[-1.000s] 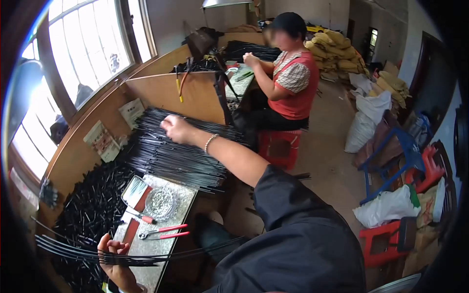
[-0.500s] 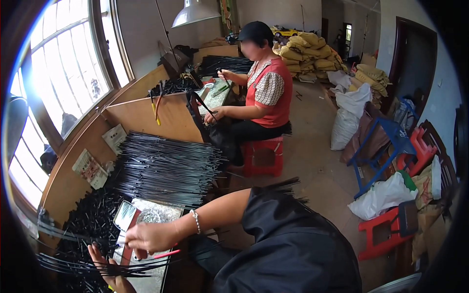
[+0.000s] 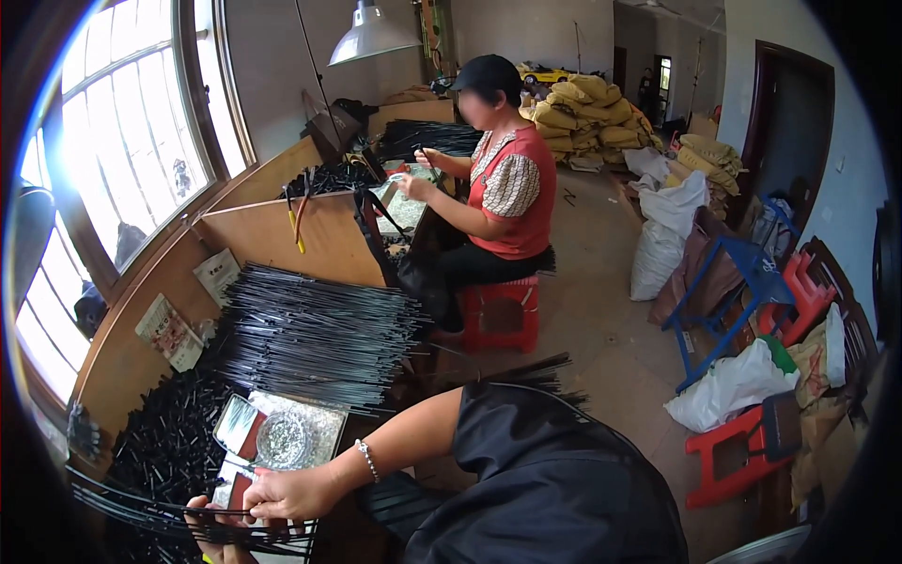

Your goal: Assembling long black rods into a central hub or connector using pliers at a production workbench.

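Note:
A bundle of thin black rods (image 3: 141, 508) lies across my left hand (image 3: 214, 538), whose fingers are curled round it at the lower left. My right hand (image 3: 289, 493), with a bracelet at the wrist, is closed in a pinch right against the bundle; its fingertips are partly hidden among the rods. Just beyond it, a round clear dish (image 3: 285, 440) stands on the pale work surface (image 3: 324, 428). Next to the dish is a rectangular shallow tray (image 3: 238, 419). A heap of short black pieces (image 3: 169, 423) fills the left side of the bench.
A thick stack of long black rods (image 3: 315, 329) lies beyond the dish, before a wooden partition (image 3: 301, 235) with pliers (image 3: 299, 221) hung on it. A co-worker (image 3: 507, 179) sits past it on a red stool (image 3: 500, 315). Sacks (image 3: 733, 381) and another red stool (image 3: 742, 451) stand right.
My right hand has moved down onto the rod bundle, uncovering the clear dish. The red handle beneath it no longer shows. The co-worker's hands have come closer together and higher.

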A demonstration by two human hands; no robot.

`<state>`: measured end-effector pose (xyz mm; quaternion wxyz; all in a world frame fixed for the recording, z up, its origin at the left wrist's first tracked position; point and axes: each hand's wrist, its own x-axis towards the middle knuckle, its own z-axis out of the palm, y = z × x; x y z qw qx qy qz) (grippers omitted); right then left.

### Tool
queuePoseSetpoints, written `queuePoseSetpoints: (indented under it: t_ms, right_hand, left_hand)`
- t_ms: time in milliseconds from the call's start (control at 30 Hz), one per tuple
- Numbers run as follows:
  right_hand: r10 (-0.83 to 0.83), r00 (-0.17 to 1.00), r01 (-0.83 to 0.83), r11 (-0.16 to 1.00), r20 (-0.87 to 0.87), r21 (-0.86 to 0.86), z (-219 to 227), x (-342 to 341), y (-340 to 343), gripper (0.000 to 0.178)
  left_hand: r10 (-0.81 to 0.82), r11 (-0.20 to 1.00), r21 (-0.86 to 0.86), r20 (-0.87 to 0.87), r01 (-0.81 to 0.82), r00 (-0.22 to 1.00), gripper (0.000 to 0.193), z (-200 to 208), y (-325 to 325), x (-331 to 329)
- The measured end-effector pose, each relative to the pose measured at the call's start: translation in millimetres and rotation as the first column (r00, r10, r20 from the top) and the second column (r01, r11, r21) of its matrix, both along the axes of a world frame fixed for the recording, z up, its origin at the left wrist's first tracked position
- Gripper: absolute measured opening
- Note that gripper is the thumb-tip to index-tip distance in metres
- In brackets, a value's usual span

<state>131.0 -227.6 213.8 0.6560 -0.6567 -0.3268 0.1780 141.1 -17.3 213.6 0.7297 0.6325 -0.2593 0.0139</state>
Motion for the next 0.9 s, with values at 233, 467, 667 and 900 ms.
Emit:
queuePoseSetpoints:
  t_ms: [233, 467, 667, 900]
  right_hand:
    - [0.234, 0.940, -0.224, 0.972, -0.250, 0.069, -11, -12, 2, 0.027]
    - [0.238, 0.908, -0.237, 0.970, -0.344, 0.045, -7, -25, -6, 0.022]
    - [0.264, 0.912, -0.262, 0.964, -0.313, 0.050, -12, -20, -12, 0.023]
    - [0.258, 0.883, -0.227, 0.966, -0.392, 0.124, -8, -24, -10, 0.019]
  left_hand:
    - [0.072, 0.993, -0.090, -0.016, -0.073, 0.997, 0.033, -9, 16, 2]
    - [-0.032, 0.998, -0.060, 0.048, 0.035, 0.998, 0.040, -5, 37, 25]
    - [0.111, 0.992, 0.050, 0.098, -0.116, 0.989, 0.045, -20, 49, 34]
    - [0.177, 0.979, 0.094, 0.064, -0.182, 0.982, 0.048, -32, 54, 34]
